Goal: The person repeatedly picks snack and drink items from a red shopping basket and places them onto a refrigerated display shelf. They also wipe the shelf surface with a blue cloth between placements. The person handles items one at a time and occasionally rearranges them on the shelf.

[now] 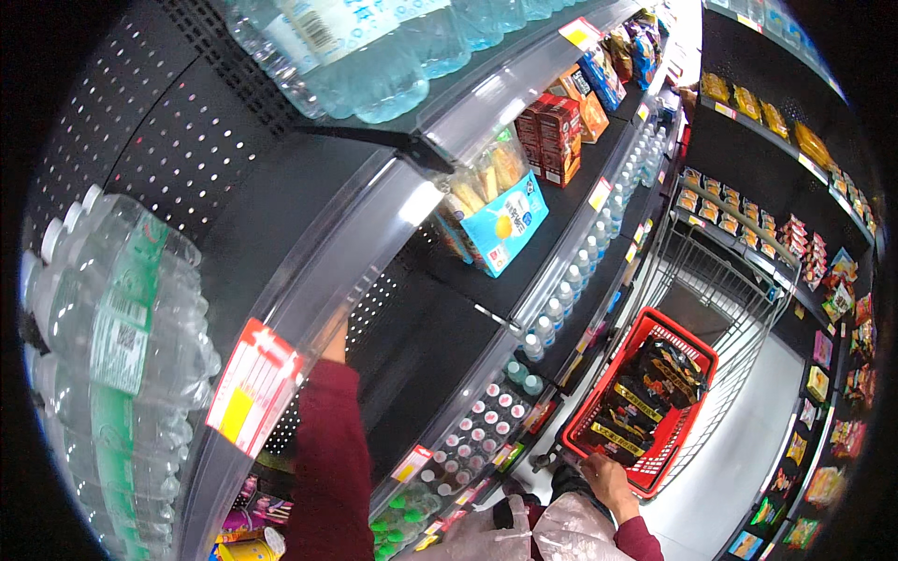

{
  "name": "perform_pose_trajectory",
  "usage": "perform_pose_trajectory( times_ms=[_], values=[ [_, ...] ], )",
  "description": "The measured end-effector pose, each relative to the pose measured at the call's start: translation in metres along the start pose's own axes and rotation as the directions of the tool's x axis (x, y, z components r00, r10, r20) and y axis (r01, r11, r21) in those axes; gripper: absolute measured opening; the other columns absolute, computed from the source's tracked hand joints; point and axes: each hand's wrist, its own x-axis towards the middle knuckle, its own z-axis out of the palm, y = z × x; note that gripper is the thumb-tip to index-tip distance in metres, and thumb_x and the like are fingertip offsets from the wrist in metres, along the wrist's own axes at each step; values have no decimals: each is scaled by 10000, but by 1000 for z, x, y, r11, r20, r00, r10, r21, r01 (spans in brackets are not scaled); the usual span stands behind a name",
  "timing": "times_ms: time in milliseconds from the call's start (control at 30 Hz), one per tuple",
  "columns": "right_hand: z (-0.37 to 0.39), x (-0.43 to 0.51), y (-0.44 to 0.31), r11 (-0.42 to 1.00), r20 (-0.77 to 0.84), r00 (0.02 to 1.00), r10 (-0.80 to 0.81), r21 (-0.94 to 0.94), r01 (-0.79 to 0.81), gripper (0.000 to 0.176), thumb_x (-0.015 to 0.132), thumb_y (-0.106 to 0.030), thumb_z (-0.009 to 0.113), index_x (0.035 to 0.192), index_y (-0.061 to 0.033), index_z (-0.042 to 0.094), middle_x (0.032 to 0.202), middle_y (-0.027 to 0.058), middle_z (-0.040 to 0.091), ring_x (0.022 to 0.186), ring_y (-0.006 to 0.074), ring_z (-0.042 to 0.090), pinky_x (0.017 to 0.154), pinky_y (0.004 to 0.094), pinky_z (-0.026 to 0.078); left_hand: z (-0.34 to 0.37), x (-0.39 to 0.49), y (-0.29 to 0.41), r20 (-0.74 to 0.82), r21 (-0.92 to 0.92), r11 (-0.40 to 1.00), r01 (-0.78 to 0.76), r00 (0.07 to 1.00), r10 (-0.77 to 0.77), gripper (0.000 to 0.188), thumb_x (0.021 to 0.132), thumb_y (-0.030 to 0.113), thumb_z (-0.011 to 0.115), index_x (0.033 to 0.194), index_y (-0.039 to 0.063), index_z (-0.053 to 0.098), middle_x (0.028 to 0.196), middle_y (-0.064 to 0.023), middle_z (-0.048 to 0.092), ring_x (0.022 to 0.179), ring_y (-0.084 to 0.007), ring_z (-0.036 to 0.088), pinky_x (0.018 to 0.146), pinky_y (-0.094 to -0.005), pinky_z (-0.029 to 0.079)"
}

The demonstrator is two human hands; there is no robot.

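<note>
My left hand (335,336) reaches in behind the clear edge strip of a black shelf; its fingers are hidden by the shelf edge, and only a bit of skin shows above the dark red sleeve. My right hand (609,484) rests on the near rim of a red plastic basket (679,468), its fingers bent over the rim. Black snack bags (631,400) with gold bands lie inside the basket. The basket sits at the near end of a wire shopping cart (761,329).
Packs of bottled water (126,350) fill the left shelf. A blue box of wrapped snacks (501,224) and red boxes (558,140) stand on the middle shelf. Small water bottles (575,277) line a lower one. Across the aisle, another shelf unit holds packaged snacks (729,210).
</note>
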Motion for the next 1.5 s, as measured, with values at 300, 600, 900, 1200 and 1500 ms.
perform_pose_trajectory(
  times_ms=[300,600,900,1200,1500],
  values=[
    [-5,-18,21,990,-18,990,138,38,-137,165,901,-157,664,997,-36,721,950,196,716,922,403,682,805,469,546,39,-66,52,653,-433,901,24,697,295,292,906,74,574,1168,17,691,1306,-125,606,1109,-325,611,924,-439,504],
    [1,-17,39,987,-42,987,157,46,-155,160,892,-169,673,980,-43,717,945,196,716,917,398,686,797,476,541,71,-19,18,533,24,964,-266,819,212,417,934,143,601,1351,131,618,1432,-57,547,1276,-294,513,1006,-454,474],
    [7,-15,49,984,37,983,178,24,-179,161,893,-180,683,989,-54,712,968,204,714,916,402,687,794,479,543,94,-40,50,566,-28,958,-284,786,249,585,892,126,587,1466,209,510,1600,54,392,1232,-199,528,937,-352,514],
    [4,-2,37,998,12,998,62,23,-62,152,899,-175,676,978,-52,718,991,193,718,929,398,686,799,471,546,18,-102,25,643,-246,903,-352,638,424,506,911,102,544,1414,48,560,1483,-68,518,1240,-248,528,1020,-426,429],
    [18,9,34,999,23,999,-43,-17,43,147,898,-157,680,982,-41,714,970,198,714,912,397,686,780,459,551,-15,-69,-58,551,-32,999,-15,834,30,499,934,52,536,1416,174,579,1238,-160,677,1096,-353,652,964,-469,516]
  ],
)
